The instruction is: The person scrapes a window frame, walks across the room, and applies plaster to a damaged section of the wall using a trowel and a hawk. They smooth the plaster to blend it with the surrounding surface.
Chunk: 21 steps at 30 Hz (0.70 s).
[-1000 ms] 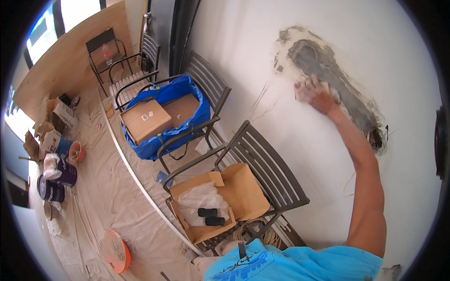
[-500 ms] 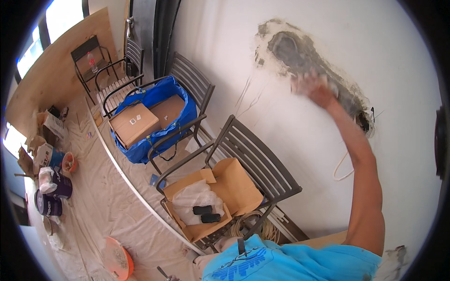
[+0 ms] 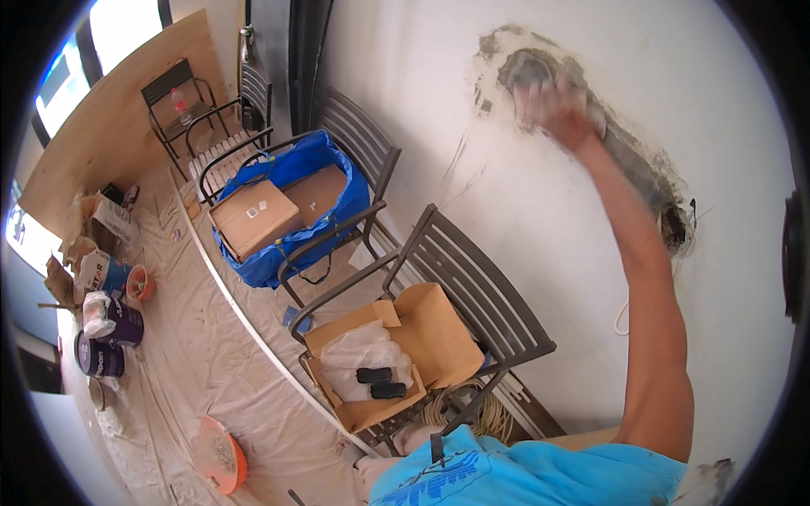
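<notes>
My right hand (image 3: 553,108), blurred, is on the grey, rough-edged patch (image 3: 633,153) in the white wall (image 3: 700,93), near its upper end. Its fingers grip a pale pad (image 3: 596,120), partly hidden behind them. A dark, ragged hole (image 3: 673,226) with a loose cable marks the patch's lower right end. My left hand is out of view; the tip of a dark handle (image 3: 294,496) shows at the bottom edge.
Chairs (image 3: 481,278) line the wall, holding an open carton (image 3: 451,346) with two black items and a blue bag (image 3: 333,249) of boxes. A white strip (image 3: 228,295) crosses the sheeted floor (image 3: 160,379). Buckets (image 3: 101,354) and an orange basin (image 3: 219,451) lie left. Plywood (image 3: 76,160) stands behind.
My right hand has moved up along the patch toward its upper end. The left hand, briefly seen at the bottom edge with the handle, has dropped out of view.
</notes>
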{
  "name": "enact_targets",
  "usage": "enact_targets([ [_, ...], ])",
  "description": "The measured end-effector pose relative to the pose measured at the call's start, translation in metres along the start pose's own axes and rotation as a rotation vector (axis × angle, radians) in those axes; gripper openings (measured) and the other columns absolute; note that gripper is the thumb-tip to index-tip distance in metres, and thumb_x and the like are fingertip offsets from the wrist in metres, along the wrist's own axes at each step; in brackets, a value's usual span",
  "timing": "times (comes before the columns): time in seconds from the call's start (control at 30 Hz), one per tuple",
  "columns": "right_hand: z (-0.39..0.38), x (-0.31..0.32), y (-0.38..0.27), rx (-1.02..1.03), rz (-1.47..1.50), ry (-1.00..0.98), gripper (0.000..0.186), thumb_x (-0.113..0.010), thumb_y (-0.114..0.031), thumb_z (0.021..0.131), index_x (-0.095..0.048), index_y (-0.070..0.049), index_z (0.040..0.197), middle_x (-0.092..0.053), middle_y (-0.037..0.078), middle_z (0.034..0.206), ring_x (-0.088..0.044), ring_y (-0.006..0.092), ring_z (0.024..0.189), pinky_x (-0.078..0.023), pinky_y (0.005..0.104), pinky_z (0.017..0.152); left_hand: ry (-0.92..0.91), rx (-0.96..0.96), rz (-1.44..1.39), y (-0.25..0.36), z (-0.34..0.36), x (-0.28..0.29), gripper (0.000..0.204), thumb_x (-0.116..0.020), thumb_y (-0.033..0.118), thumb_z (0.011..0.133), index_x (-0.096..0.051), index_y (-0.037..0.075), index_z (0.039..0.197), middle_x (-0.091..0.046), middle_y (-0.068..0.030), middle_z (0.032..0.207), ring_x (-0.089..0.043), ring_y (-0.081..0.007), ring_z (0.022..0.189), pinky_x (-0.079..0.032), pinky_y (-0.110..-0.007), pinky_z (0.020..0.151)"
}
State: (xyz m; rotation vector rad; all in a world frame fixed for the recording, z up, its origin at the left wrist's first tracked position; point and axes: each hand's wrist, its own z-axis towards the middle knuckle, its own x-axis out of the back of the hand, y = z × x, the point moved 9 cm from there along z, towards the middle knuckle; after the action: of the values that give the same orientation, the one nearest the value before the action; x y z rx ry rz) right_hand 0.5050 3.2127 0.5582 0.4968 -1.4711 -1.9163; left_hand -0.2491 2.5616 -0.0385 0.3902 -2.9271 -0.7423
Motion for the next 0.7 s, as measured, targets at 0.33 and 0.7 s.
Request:
enact_targets([
  [0.33, -0.05, -0.006, -0.062, 0.125, 0.171, -0.103, 0.043, -0.052, -0.014, 0.092, -0.058, -0.011, 0.134, -0.057, 0.005, 0.113, -0.056, 0.0222, 0.109, -0.039, 0.0474, 0.112, -0.179, -0.71, 0.417, 0.06, -0.008, -0.047, 0.018, -0.062, 0.02, 0.097, -0.056, 0.011, 0.083, -0.052, -0.002, 0.063, -0.05, -0.0174, 0.049, -0.039, -0.031, 0.041],
  [0.7, -0.056, 0.019, 0.078, -0.018, 0.107, -0.087, 0.045, -0.06, -0.016, 0.088, -0.06, -0.02, 0.133, -0.058, 0.002, 0.125, -0.056, 0.0193, 0.111, -0.035, 0.0445, 0.116, 0.017, -0.037, -0.038, 0.04, 0.034, 0.007, 0.027, -0.061, 0.037, 0.098, -0.06, 0.011, 0.096, -0.061, -0.0055, 0.073, -0.056, -0.0177, 0.056, -0.044, -0.032, 0.041],
])
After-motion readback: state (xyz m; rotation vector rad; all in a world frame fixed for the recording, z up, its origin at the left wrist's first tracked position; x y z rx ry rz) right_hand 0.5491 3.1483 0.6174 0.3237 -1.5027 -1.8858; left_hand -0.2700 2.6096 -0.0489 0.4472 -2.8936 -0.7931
